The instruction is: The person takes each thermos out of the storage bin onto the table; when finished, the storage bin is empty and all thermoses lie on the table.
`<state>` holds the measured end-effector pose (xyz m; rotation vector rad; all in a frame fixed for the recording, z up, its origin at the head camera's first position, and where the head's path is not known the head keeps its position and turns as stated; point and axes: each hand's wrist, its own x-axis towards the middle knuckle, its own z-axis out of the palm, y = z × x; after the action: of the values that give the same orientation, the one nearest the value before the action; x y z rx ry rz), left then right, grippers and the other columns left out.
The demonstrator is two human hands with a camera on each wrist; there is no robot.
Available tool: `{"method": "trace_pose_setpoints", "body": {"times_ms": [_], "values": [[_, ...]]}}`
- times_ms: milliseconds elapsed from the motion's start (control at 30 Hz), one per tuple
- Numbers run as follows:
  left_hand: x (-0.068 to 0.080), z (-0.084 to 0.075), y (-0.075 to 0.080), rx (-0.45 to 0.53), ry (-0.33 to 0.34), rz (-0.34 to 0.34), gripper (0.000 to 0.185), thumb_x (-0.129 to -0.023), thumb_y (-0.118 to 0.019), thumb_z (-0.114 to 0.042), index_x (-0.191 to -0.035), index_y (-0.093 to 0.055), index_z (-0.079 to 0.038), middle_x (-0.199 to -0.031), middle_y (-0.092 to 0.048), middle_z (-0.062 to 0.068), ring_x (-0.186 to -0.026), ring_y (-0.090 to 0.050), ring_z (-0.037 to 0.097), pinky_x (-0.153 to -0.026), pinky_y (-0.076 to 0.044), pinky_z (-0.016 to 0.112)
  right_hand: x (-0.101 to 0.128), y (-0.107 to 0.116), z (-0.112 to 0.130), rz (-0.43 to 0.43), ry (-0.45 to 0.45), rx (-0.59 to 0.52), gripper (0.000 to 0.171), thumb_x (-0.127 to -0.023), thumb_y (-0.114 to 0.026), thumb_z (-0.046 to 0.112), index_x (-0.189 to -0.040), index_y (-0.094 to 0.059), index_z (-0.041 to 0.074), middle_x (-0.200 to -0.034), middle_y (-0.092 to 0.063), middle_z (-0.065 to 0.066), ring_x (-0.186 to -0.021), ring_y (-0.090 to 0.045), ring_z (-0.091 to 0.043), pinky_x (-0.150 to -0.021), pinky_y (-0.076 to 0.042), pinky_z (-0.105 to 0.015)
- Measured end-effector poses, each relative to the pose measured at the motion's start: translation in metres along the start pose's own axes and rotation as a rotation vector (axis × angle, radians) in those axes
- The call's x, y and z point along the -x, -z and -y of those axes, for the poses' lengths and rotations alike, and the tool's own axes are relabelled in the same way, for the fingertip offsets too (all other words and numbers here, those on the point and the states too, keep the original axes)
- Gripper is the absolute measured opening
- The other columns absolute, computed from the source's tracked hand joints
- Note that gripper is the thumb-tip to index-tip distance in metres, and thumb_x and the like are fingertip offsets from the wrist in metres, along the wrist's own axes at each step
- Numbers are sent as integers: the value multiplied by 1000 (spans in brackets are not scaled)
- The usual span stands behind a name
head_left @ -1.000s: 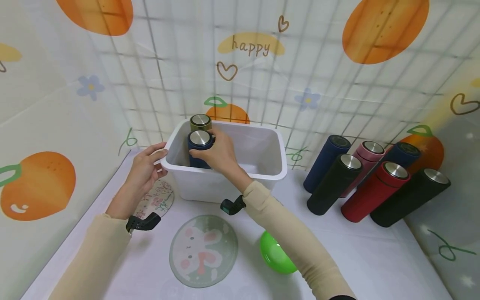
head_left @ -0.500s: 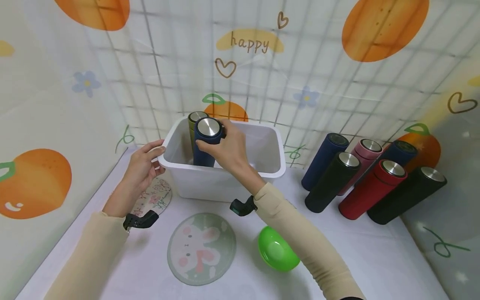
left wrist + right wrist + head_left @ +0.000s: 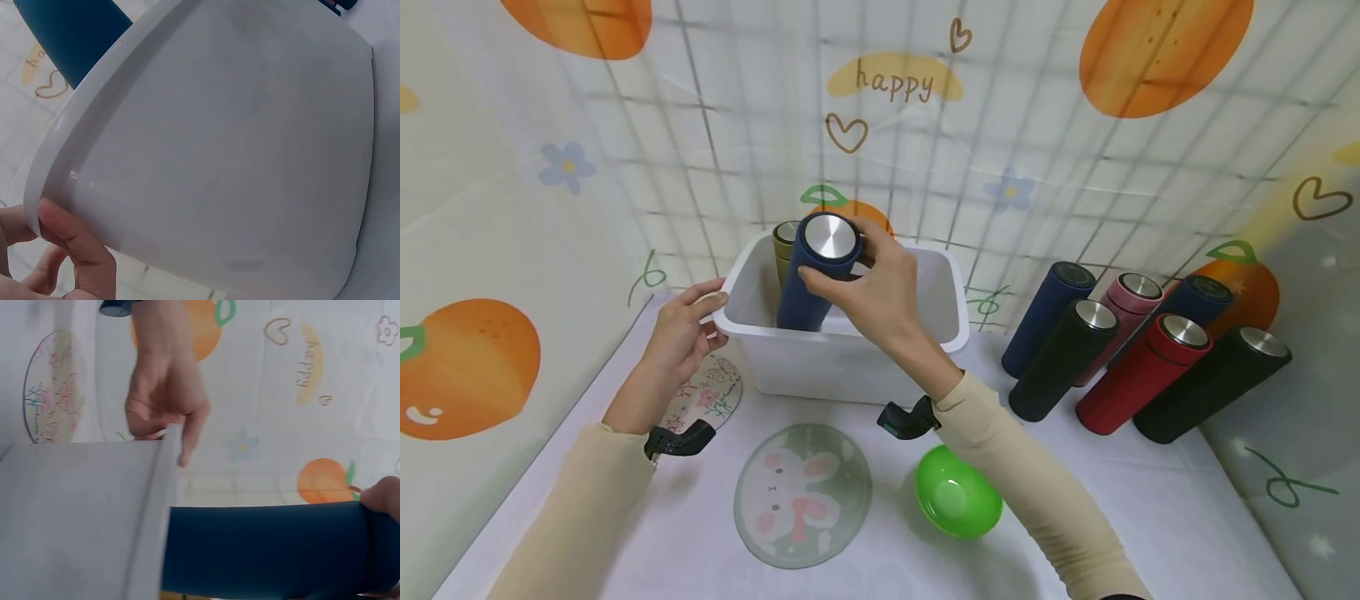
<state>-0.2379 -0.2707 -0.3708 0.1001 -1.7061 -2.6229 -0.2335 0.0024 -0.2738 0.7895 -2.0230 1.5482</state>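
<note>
My right hand point(image 3: 883, 287) grips a blue thermos flask point(image 3: 811, 296) just below its silver-topped lid. The flask leans a little, its lower end still inside the white plastic bin point(image 3: 820, 358). Seen from the right wrist, the blue flask point(image 3: 269, 550) sticks out past the bin's rim. My left hand point(image 3: 683, 333) pinches the left end of that rim between thumb and fingers, and the left wrist view shows the fingers point(image 3: 81, 244) at the rim's corner. Behind the blue flask, an olive-green flask point(image 3: 783, 246) stands in the bin, partly covered.
To the right stand several more flasks: a black one point(image 3: 1063, 362), a red one point(image 3: 1142, 375), a pink one point(image 3: 1131, 296), and others in blue and black. A green bowl point(image 3: 958, 493) and a round rabbit mat point(image 3: 802, 496) lie in front; a floral mat point(image 3: 718, 392) lies left.
My right hand has raised the blue flask from low in the bin and shifted it slightly right. The left hand keeps its place on the rim.
</note>
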Motion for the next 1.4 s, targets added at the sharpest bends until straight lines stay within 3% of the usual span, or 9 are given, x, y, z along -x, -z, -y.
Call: {"method": "trace_pose_setpoints", "body": {"times_ms": [233, 767, 1133, 1400], "values": [[0, 1, 0, -22, 2, -6, 44, -97, -67, -12, -137, -50, -6, -119, -51, 10, -71, -61, 13, -54, -50, 21, 1, 19, 16, -45, 64, -47, 55, -73, -89, 12, -122, -65, 2, -104, -72, -7, -88, -70, -10, -70, -59, -30], [2, 1, 1, -26, 3, -16, 45, -98, -66, -11, -139, -49, -5, -120, -52, 10, -73, -62, 13, -55, -49, 21, -1, 68, 38, -149, 205, -5, 53, -75, -87, 12, -122, -65, 0, -101, -72, -6, -83, -71, -15, -67, -59, -34], [1, 0, 2, -21, 12, -23, 48, -98, -66, -11, -141, -47, -4, -119, -52, 10, -72, -62, 13, -54, -50, 21, -3, 98, 48, -276, 96, 48, 51, -73, -87, 9, -120, -68, 5, -101, -71, -6, -85, -71, -17, -72, -59, -29], [0, -2, 0, -23, 10, -22, 45, -97, -67, -11, -138, -50, -5, -116, -54, 8, -69, -62, 12, -54, -49, 22, 1, 119, 44, -361, 108, 125, 49, -75, -85, 10, -121, -68, 5, -105, -72, -8, -87, -72, -15, -71, -58, -25]]}}
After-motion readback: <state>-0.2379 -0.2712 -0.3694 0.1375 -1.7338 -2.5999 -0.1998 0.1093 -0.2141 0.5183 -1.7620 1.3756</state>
